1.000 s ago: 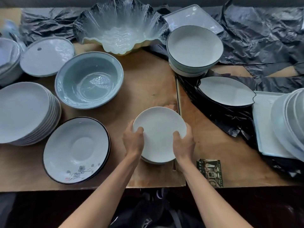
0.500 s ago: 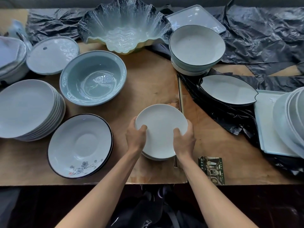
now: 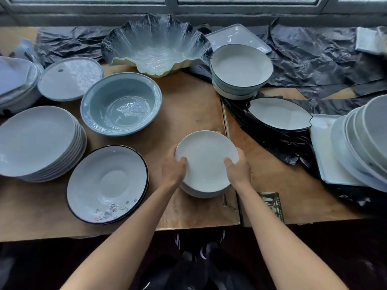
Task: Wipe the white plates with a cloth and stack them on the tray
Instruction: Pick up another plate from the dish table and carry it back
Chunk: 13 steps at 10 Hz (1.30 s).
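We hold a small stack of white plates near the table's front edge, left hand and right hand curling their fingers around opposite rims, likely to steady it. The tray lies at our right.

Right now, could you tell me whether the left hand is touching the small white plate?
Touching: the head view shows the left hand gripping the small white plate's left rim, thumb on top.

plain white plate, celadon bowl
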Each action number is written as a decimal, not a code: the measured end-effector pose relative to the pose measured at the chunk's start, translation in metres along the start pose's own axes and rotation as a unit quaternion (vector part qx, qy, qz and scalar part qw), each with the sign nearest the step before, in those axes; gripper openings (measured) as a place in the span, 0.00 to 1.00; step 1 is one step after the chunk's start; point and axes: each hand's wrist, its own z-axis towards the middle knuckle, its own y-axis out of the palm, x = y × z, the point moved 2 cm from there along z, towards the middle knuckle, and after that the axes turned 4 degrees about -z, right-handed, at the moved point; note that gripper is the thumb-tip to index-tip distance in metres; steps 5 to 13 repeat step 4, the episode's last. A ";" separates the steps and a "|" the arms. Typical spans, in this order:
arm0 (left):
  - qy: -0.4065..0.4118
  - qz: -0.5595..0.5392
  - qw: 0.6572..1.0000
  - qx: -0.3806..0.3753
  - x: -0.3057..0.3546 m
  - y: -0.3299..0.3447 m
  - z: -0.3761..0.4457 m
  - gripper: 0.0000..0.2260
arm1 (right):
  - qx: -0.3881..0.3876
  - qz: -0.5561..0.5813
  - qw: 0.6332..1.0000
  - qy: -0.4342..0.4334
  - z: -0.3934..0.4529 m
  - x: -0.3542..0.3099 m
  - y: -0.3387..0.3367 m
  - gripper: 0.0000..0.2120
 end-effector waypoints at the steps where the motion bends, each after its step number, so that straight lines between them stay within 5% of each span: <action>1: 0.020 0.022 1.000 -0.010 0.003 -0.006 -0.001 0.22 | -0.002 -0.023 1.000 -0.016 -0.004 -0.001 -0.004 0.18; 4: 0.150 0.260 0.954 -0.015 0.024 -0.016 -0.013 0.21 | -0.082 -0.282 0.942 -0.160 -0.023 -0.016 -0.041 0.22; 13: 0.150 0.260 0.954 -0.015 0.024 -0.016 -0.013 0.21 | -0.082 -0.282 0.942 -0.160 -0.023 -0.016 -0.041 0.22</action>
